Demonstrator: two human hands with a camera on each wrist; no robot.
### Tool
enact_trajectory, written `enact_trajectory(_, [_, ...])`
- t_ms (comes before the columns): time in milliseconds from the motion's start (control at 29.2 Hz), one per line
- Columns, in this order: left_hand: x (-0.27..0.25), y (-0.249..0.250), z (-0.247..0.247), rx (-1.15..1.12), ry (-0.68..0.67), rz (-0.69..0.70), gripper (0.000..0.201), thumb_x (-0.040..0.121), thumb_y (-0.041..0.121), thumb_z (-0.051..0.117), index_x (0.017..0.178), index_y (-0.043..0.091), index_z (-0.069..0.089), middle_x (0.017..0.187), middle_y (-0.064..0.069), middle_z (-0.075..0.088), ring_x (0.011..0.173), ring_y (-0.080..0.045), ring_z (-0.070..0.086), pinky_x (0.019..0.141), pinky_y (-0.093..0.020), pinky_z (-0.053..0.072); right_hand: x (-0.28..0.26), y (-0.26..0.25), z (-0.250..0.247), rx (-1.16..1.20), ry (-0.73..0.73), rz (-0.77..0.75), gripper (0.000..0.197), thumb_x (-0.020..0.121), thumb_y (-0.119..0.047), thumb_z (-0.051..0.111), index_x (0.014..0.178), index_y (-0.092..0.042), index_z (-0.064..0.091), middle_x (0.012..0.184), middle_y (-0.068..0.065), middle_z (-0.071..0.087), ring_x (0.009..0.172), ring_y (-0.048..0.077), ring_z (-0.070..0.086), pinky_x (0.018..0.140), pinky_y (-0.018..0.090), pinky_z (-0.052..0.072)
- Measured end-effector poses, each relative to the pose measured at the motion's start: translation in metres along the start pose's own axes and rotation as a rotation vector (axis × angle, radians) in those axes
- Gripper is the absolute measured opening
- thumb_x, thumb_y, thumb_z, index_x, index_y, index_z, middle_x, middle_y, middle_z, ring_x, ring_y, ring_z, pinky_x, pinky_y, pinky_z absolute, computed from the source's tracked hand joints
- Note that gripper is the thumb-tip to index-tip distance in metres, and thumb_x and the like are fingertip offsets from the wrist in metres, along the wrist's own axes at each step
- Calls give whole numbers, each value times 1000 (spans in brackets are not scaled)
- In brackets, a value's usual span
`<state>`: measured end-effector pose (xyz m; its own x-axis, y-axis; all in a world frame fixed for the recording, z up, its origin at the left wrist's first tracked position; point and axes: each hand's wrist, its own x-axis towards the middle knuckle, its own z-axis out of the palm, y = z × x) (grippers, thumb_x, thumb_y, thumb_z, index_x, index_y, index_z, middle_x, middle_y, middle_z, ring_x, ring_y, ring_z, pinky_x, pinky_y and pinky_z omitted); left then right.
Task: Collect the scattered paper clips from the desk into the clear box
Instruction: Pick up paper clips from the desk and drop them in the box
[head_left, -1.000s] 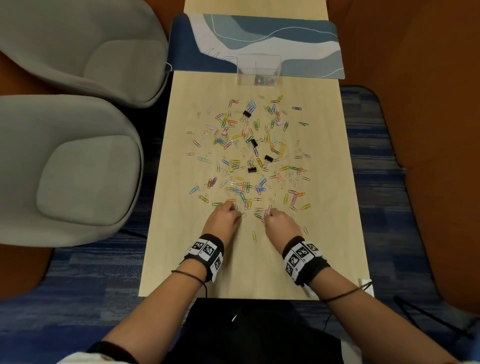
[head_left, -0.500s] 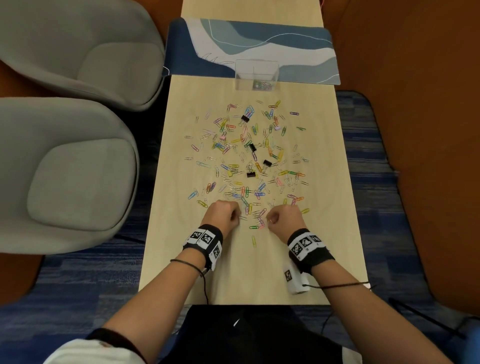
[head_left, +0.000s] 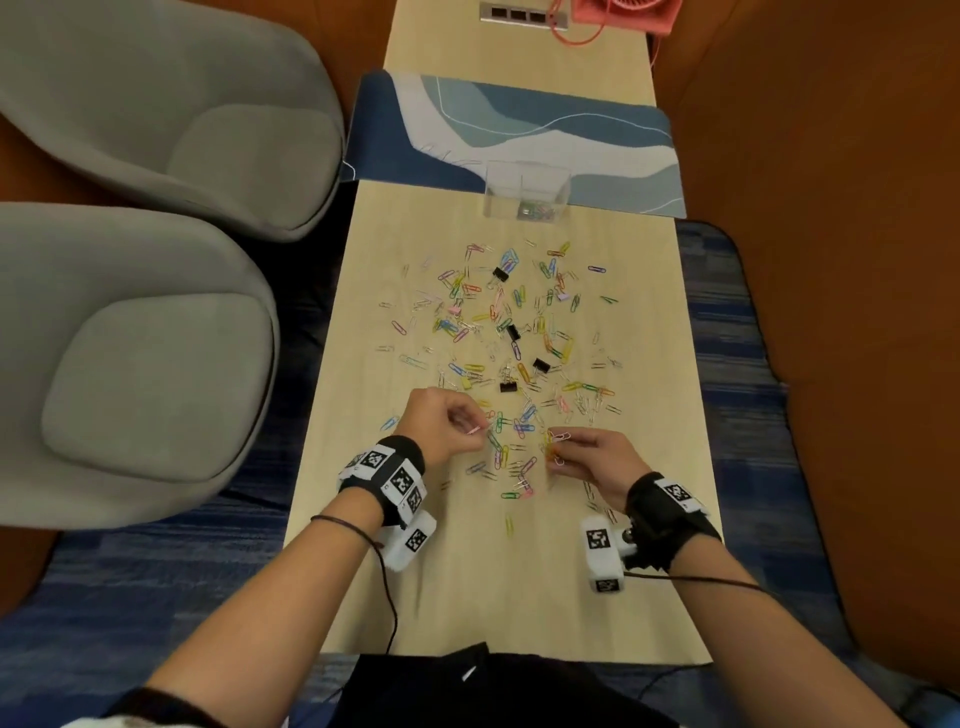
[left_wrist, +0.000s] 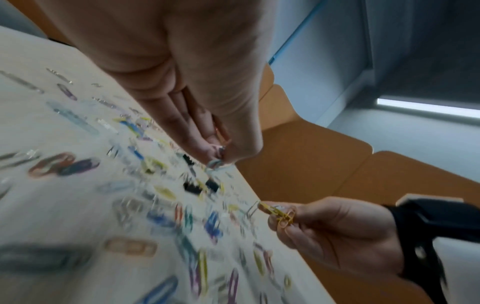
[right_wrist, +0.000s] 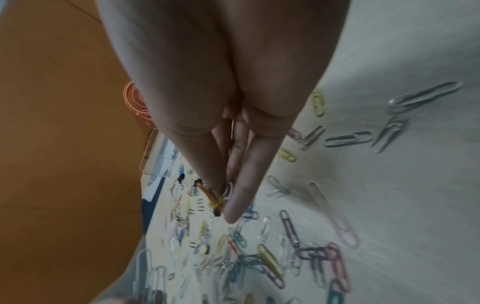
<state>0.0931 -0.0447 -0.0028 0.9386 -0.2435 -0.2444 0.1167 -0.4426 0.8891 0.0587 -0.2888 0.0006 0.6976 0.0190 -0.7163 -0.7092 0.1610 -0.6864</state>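
Many coloured and silver paper clips (head_left: 511, 338) lie scattered over the middle of the pale wooden desk (head_left: 363, 545), with a few black binder clips (head_left: 541, 365) among them. The clear box (head_left: 525, 195) stands at the far end on the blue mat's edge and holds several clips. My left hand (head_left: 452, 428) is lifted just above the near clips and pinches paper clips (left_wrist: 217, 162) in its curled fingers. My right hand (head_left: 576, 457) pinches a small bunch of yellow and silver clips (head_left: 555, 444), seen also in the left wrist view as the bunch (left_wrist: 281, 214).
A blue and white desk mat (head_left: 519, 130) lies across the desk behind the box. A pink fan (head_left: 626, 13) and a socket strip (head_left: 522, 13) sit at the far end. Two grey armchairs (head_left: 135, 343) stand left of the desk; an orange wall (head_left: 831, 208) runs along the right.
Both hands have lifted off the desk with clips pinched in their fingers and turned inward. The head view has tilted up, showing the desk's far end.
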Motion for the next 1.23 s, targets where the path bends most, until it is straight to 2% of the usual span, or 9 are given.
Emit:
enact_trajectory(171, [34, 38, -32, -181, 59, 66, 14, 68, -1, 79, 78, 8, 75, 76, -4, 74, 68, -17, 68, 69, -28, 59, 6, -42, 17, 134, -120, -52, 25, 89, 5, 58, 113, 1, 63, 100, 18, 66, 87, 24, 69, 79, 27, 58])
enact_trajectory(342, [88, 78, -65, -252, 178, 159, 14, 69, -1, 79, 80, 5, 74, 76, -4, 74, 68, -15, 68, 67, -25, 58, 24, -106, 32, 344, -155, -167, 28, 89, 7, 52, 114, 1, 62, 99, 15, 65, 84, 19, 69, 73, 22, 58])
enact_trajectory(479, [142, 105, -91, -249, 243, 206, 14, 70, -1, 79, 81, 4, 73, 76, -4, 74, 68, -13, 68, 66, -22, 58, 52, -165, 32, 485, -125, -260, 39, 79, 3, 58, 119, 3, 57, 104, 17, 63, 85, 19, 68, 72, 22, 58])
enact_trajectory(581, [185, 120, -100, -199, 257, 243, 13, 70, 0, 79, 79, 6, 73, 77, -4, 74, 69, -12, 68, 67, -21, 57, 77, -208, 29, 521, -128, -335, 38, 87, 6, 52, 125, 5, 53, 106, 17, 63, 87, 19, 67, 76, 22, 58])
enact_trajectory(684, [232, 129, -98, -137, 282, 282, 11, 69, 1, 78, 78, 7, 74, 75, -3, 73, 66, -10, 66, 67, -20, 57, 101, -243, 25, 535, -142, -390, 27, 92, 6, 47, 116, 1, 59, 99, 13, 65, 84, 17, 65, 80, 22, 57])
enact_trajectory(787, [279, 131, -88, -53, 268, 313, 10, 67, 3, 77, 75, 10, 74, 70, -4, 71, 60, -7, 62, 63, -21, 57, 127, -268, 22, 543, -128, -419, 22, 92, 6, 48, 108, 0, 61, 93, 11, 65, 77, 15, 67, 76, 21, 58])
enact_trajectory(992, [352, 116, -63, 114, 198, 357, 13, 67, -1, 75, 71, 11, 73, 61, 4, 66, 53, -3, 54, 57, -12, 48, 181, -291, 13, 578, -41, -408, 17, 91, 8, 50, 103, 2, 62, 96, 14, 64, 74, 17, 68, 77, 23, 58])
enact_trajectory(1129, [387, 103, -48, 215, 153, 373, 13, 67, 1, 73, 71, 14, 73, 64, 1, 68, 58, -12, 61, 62, -22, 55, 209, -297, 5, 604, -27, -393, 17, 90, 7, 52, 102, 2, 62, 96, 14, 65, 77, 18, 69, 76, 23, 58])
enact_trajectory(1231, [402, 92, -38, 290, 115, 346, 15, 68, 5, 73, 73, 19, 74, 65, 6, 68, 60, -8, 61, 65, -26, 57, 224, -298, 1, 563, -5, -386, 17, 90, 8, 52, 101, 2, 63, 97, 15, 65, 80, 20, 68, 80, 26, 58])
